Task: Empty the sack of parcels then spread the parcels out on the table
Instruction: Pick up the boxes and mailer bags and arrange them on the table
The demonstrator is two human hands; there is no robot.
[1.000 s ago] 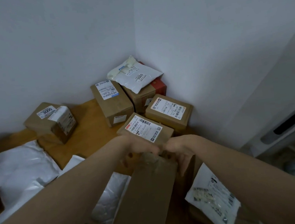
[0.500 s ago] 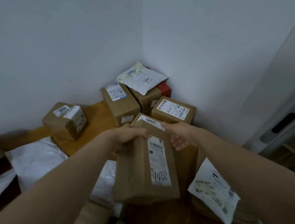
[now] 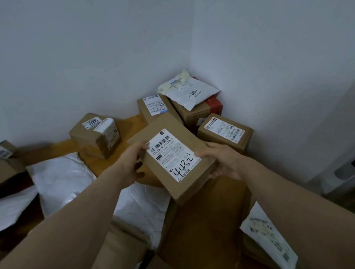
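Since half a second ago the brown box [image 3: 176, 157] has been turned from standing on end to lying nearly flat, its label now facing up and the handwritten 4432 readable, and it sits higher in the frame. It is at the centre of the frame, held above the other parcels. The left hand [image 3: 131, 164] grips its left edge with the thumb on the label's corner. The right hand [image 3: 222, 162] holds its lower right corner, thumb on top and fingers underneath.

Behind it, in the corner of the wooden table [image 3: 130, 123], stand a tall box [image 3: 153, 108], a box with a red side [image 3: 198, 112] carrying a white bag [image 3: 189, 90], and a low box [image 3: 224, 133] just right of centre. A box marked 3005 [image 3: 95, 136] stands apart at centre left. White padded bags [image 3: 61, 180] lie at the left, and another white bag [image 3: 270, 239] lies at the lower right.
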